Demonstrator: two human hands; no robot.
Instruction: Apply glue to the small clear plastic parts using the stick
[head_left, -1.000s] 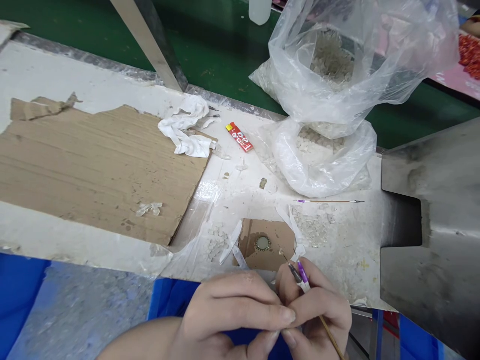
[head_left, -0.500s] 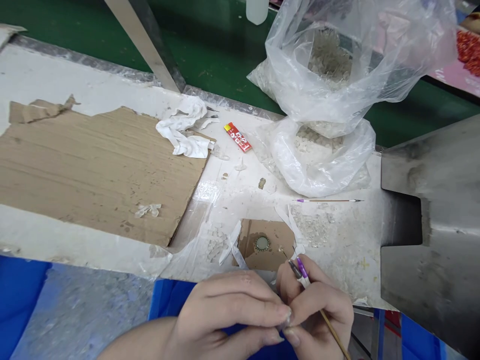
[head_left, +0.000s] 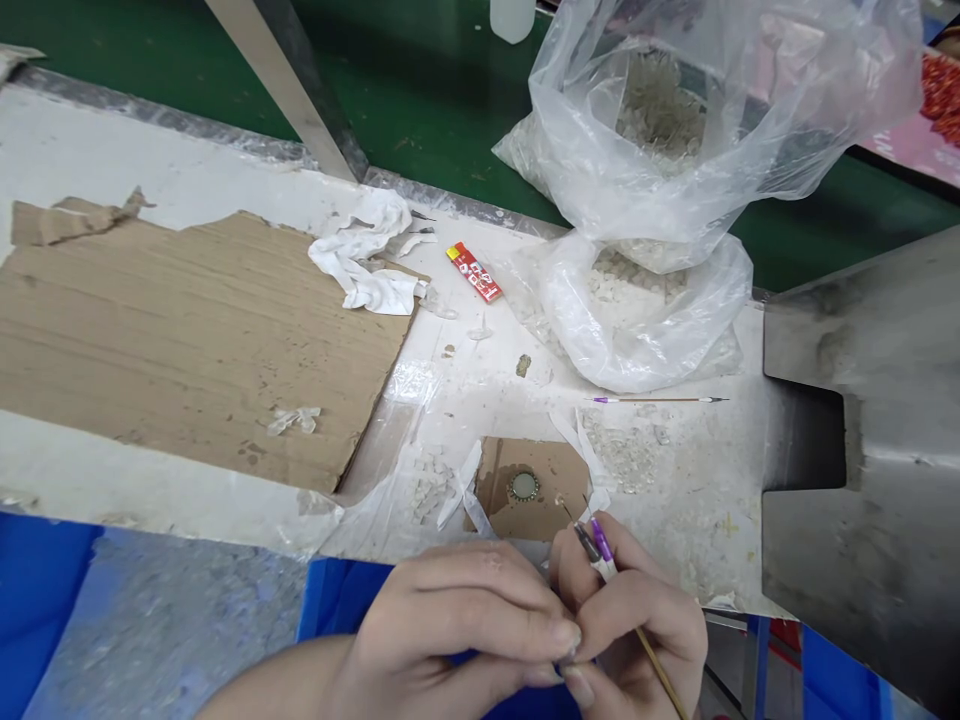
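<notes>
Two hands work at the near edge of a white-crusted workbench (head_left: 697, 530). The right hand (head_left: 637, 630) is closed in a pinch grip on a fine wooden-shafted pick (head_left: 652, 660), which has purple and dark collars (head_left: 600, 540) and a needle-thin tip. The long axis of the pick runs from 5 o'clock to 11 o'clock, with the tip raised above the bench. The left hand (head_left: 450, 625) is clenched, its fingertips (head_left: 562, 635) pressed together just beside the right hand's fingers at 3 o'clock. Anything held there is hidden or too small to tell.

Of the two hands, the right is nearer the cardboard scrap (head_left: 551, 500), which lies at 11 o'clock from it and carries a crimped metal bottle cap (head_left: 524, 486). Pale crushed fragments (head_left: 622, 450) lie at 12 o'clock from the right hand. A second purple-collared pick (head_left: 652, 400) lies across the bench beyond them, its long axis running from 9 o'clock to 3 o'clock. Two clear plastic bags (head_left: 637, 330) of similar fragments stand farther out, near 1 o'clock.
</notes>
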